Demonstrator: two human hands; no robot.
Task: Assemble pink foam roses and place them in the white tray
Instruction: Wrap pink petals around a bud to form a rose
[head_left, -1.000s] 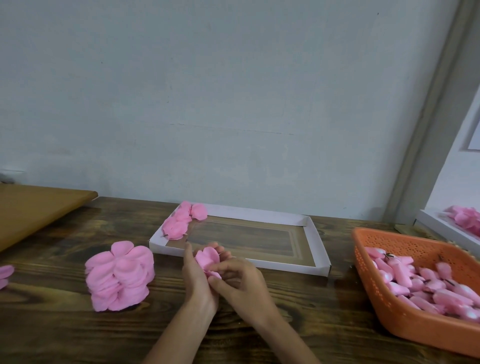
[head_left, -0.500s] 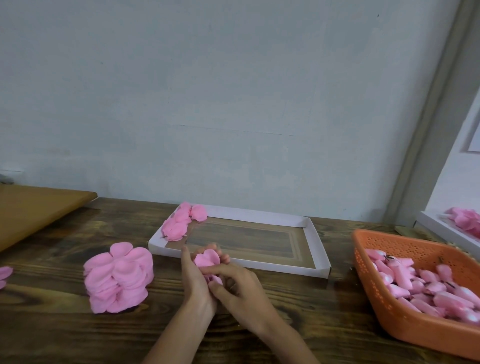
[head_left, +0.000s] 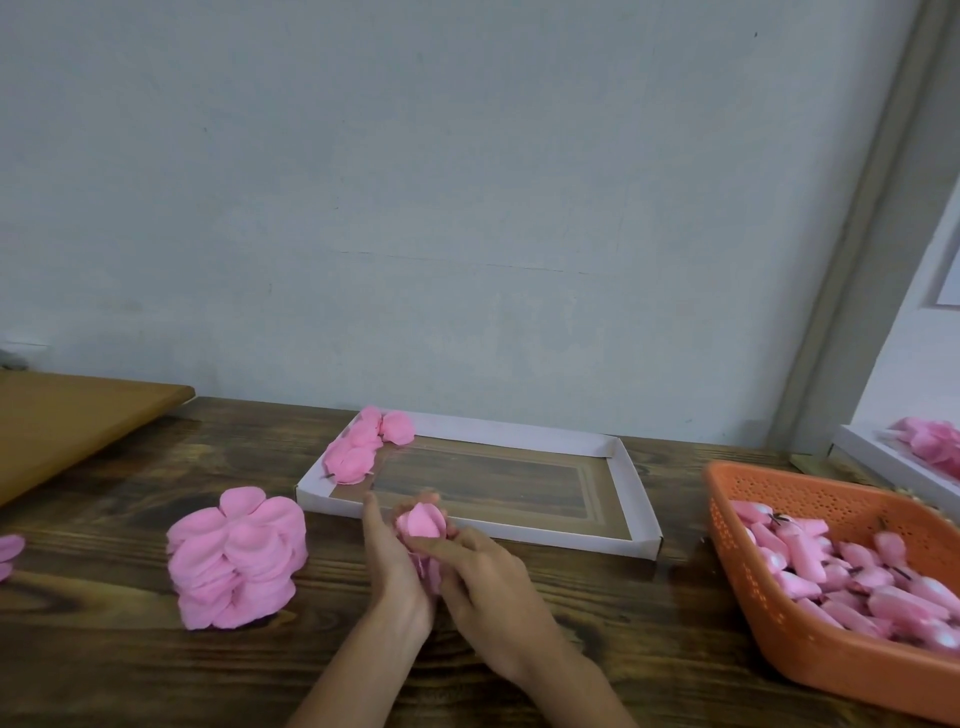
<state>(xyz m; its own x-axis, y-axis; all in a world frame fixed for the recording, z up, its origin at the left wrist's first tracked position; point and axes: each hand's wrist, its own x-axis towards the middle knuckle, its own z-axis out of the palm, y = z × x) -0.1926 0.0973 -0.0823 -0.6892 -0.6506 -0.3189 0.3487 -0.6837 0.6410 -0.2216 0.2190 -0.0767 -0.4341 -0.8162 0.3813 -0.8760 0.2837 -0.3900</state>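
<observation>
Your left hand (head_left: 396, 569) and right hand (head_left: 491, 590) grip one pink rose (head_left: 422, 522).
Fingers curl round it above the worktop (head_left: 156, 675); the white tray (head_left: 519, 531) lies just beyond your hands.

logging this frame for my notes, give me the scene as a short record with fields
left hand: cups rose from the left
right hand: pinches rose's lower part
rose: held over table, before tray, not in it
tray: white, pink roses in its far left corner
petal stack: on table, left of hands
basket: orange, at right, holds pink buds
</observation>
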